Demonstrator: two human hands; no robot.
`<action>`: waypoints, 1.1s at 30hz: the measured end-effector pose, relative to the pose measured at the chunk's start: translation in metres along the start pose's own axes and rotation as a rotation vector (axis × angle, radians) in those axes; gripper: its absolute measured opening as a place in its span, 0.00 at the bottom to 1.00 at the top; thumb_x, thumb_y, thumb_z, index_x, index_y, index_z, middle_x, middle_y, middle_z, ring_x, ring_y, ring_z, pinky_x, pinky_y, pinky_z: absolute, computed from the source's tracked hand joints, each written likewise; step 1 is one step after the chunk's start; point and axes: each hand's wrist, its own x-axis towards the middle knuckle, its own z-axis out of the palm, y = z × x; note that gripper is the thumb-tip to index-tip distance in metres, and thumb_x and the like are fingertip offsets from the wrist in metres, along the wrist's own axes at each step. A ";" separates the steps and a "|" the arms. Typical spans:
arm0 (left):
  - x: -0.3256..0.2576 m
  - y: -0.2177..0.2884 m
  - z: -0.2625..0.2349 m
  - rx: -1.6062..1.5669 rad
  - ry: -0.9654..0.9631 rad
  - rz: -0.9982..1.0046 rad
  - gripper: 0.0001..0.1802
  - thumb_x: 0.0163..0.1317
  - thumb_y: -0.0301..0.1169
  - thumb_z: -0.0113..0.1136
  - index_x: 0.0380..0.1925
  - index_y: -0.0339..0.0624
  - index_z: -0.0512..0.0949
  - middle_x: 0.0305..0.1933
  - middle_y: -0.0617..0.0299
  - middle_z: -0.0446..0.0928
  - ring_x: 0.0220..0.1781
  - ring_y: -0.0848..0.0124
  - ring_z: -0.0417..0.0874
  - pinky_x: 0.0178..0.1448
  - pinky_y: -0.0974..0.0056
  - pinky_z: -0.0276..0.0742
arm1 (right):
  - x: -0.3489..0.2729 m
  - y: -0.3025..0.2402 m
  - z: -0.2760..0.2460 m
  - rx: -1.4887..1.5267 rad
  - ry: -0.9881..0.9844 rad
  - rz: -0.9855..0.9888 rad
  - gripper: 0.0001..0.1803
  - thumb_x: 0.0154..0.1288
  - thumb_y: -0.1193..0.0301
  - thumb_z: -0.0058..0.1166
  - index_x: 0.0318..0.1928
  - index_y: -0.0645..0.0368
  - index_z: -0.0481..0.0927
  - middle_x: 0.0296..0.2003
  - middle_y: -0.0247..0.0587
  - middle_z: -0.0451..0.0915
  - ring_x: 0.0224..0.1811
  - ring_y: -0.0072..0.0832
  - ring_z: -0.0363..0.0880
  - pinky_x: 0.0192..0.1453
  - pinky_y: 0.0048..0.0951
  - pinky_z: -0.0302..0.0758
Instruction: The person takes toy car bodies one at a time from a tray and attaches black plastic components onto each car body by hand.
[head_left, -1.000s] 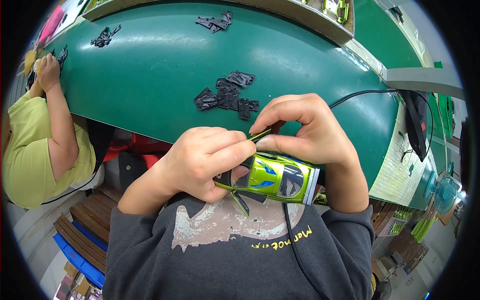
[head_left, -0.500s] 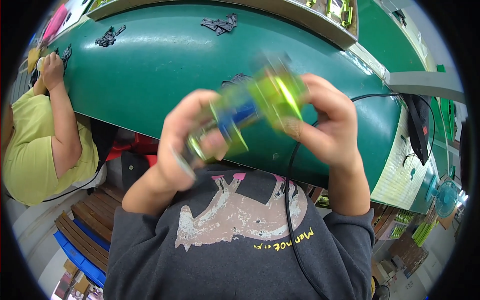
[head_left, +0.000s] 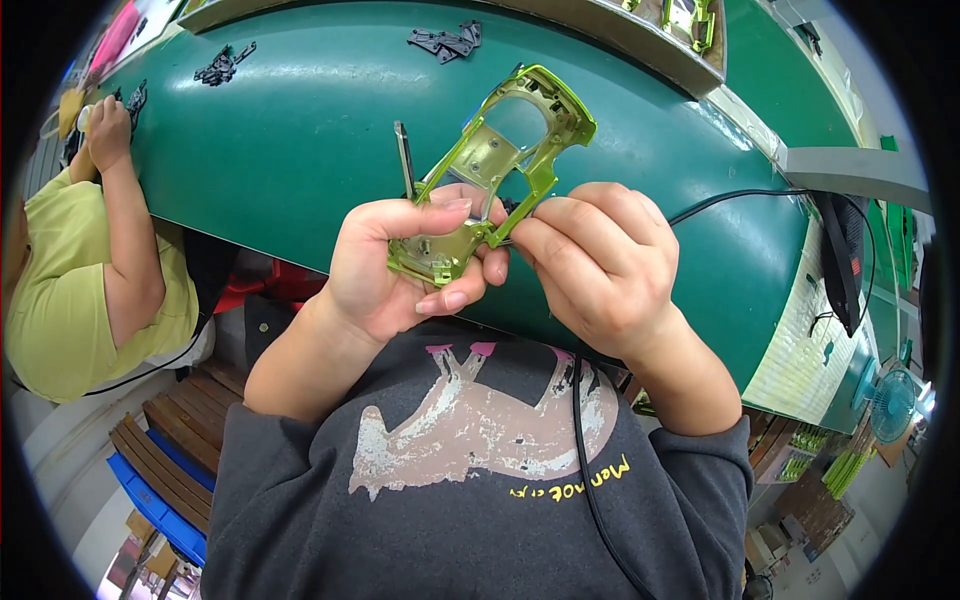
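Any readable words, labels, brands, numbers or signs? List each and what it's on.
Shirt: yellow lettering on the chest; wording withheld, not quoted here.
Car shell: no lettering to be made out on the inside.
Black parts: too small to tell.
Strap: small red mark, too small to read.

the green car shell [head_left: 480, 172] hid part of the left hand's [head_left: 375, 255] fingers, while the right hand's [head_left: 603, 265] curled fingers covered whatever they met at its edge. a dark thing [head_left: 511, 206] behind its side opening was mostly hidden. the upper edge cut off the box [head_left: 655, 58]; whatever the co-worker's hand [head_left: 110, 132] held was too small to tell.
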 end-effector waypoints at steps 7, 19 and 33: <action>0.001 0.000 -0.007 -0.017 0.074 -0.022 0.18 0.69 0.36 0.46 0.47 0.30 0.75 0.34 0.39 0.78 0.18 0.66 0.75 0.18 0.70 0.67 | -0.007 0.000 0.004 0.131 -0.083 0.042 0.16 0.36 0.78 0.63 0.33 0.59 0.84 0.30 0.34 0.80 0.29 0.31 0.78 0.31 0.31 0.74; -0.012 0.006 -0.001 0.118 -0.029 0.105 0.19 0.70 0.35 0.48 0.52 0.31 0.69 0.36 0.40 0.78 0.22 0.67 0.77 0.20 0.72 0.67 | -0.001 0.026 -0.018 0.914 -0.051 0.829 0.12 0.60 0.76 0.65 0.45 0.62 0.84 0.44 0.37 0.82 0.42 0.19 0.80 0.42 0.21 0.76; -0.020 -0.011 0.006 1.680 -0.167 0.936 0.38 0.44 0.21 0.71 0.58 0.35 0.68 0.44 0.47 0.80 0.39 0.52 0.84 0.42 0.55 0.80 | 0.007 0.019 -0.024 0.839 -0.336 0.461 0.11 0.51 0.80 0.69 0.37 0.62 0.87 0.33 0.43 0.85 0.37 0.33 0.85 0.42 0.30 0.79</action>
